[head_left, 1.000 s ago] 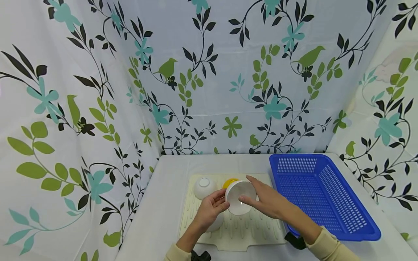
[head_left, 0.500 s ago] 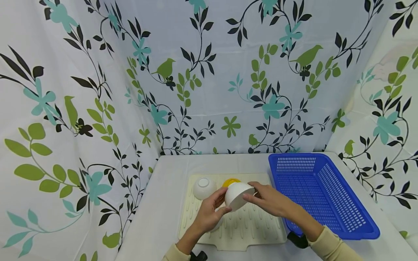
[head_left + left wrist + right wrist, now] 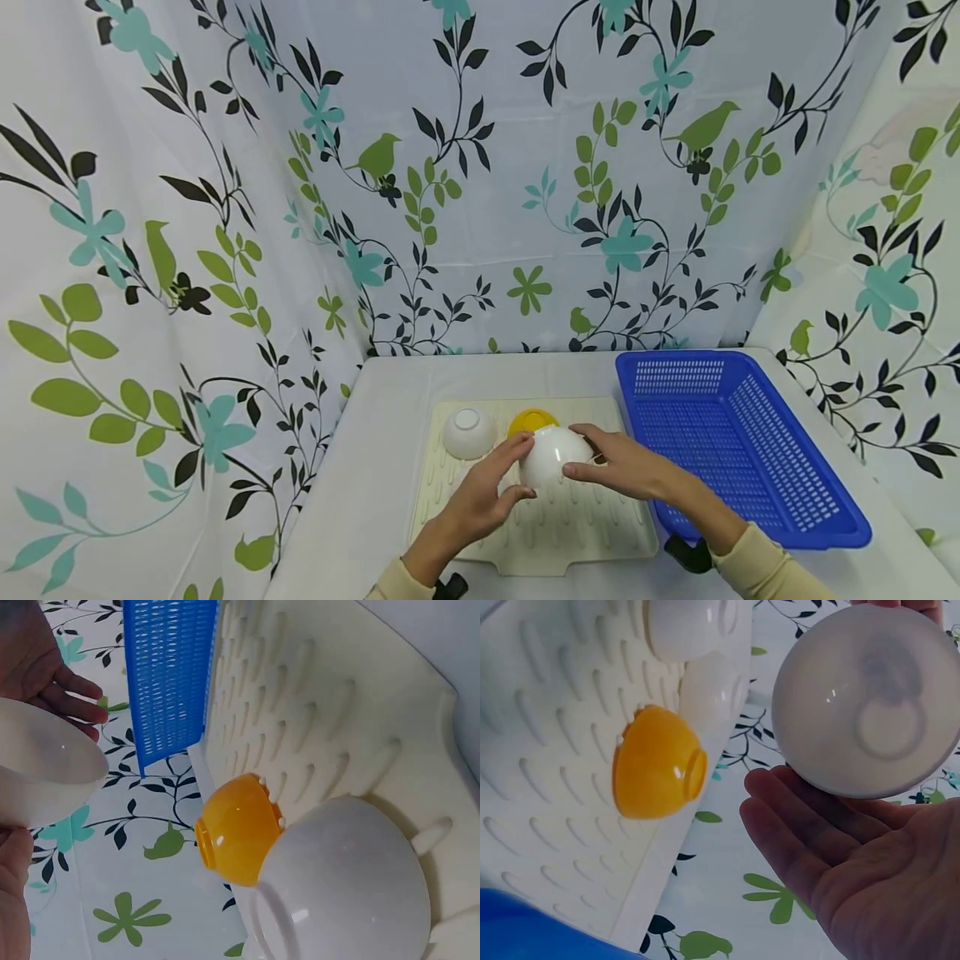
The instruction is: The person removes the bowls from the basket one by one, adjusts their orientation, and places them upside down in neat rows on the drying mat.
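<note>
A white bowl [image 3: 553, 457] is held upside down above the ribbed cream drying mat [image 3: 555, 533]. My left hand [image 3: 480, 496] grips its left side; its fingertips show at the bowl's edge in the right wrist view. My right hand [image 3: 877, 862] lies with fingers extended and palm turned to the bowl, right beside its rim. In the left wrist view, the bowl [image 3: 52, 761] shows part of its hollow inside, with the right hand [image 3: 45, 667] behind it. An upturned yellow bowl [image 3: 656, 765] sits on the mat behind the held bowl.
Another upturned white bowl [image 3: 468, 433] stands at the mat's back left, and a further one [image 3: 345, 889] lies close to my left wrist. A blue plastic basket [image 3: 738, 446] stands on the right. A patterned curtain [image 3: 480, 208] surrounds the white-covered table [image 3: 345, 500].
The held bowl has turned from its inside facing me to upside down, base upward. Both hands have shifted round it and stay near the same place.
</note>
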`<state>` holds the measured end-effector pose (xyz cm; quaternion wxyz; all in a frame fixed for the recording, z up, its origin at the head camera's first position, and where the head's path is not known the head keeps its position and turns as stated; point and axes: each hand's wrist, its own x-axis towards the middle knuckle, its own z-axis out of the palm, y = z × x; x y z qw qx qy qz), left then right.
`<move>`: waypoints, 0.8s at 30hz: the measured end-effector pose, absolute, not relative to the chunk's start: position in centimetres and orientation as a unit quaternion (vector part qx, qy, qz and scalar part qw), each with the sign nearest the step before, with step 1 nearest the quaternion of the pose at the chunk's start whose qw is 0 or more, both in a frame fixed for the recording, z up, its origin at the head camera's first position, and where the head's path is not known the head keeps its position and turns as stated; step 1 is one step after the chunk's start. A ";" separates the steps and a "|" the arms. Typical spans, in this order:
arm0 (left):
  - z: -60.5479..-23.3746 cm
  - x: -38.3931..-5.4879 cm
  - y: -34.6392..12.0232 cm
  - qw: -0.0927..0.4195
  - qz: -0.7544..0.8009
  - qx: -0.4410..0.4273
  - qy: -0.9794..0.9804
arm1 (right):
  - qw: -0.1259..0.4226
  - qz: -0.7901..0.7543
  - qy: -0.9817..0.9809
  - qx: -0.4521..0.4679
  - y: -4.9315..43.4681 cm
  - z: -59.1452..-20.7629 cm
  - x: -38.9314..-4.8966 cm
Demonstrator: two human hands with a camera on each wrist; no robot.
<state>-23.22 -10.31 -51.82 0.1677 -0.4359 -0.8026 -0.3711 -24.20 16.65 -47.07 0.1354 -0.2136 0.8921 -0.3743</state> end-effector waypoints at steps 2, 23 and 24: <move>-51.9 -23.2 -10.3 0.185 -0.341 -0.457 -0.800 | 0.136 -0.372 0.894 -0.208 16.6 -47.2 -24.1; -53.1 -23.5 -10.2 0.200 -0.281 -0.504 -0.792 | 0.124 -0.401 0.879 -0.225 16.9 -50.6 -23.9; -53.2 -23.5 -10.2 0.192 -0.285 -0.499 -0.796 | 0.121 -0.402 0.879 -0.225 16.9 -50.8 -23.9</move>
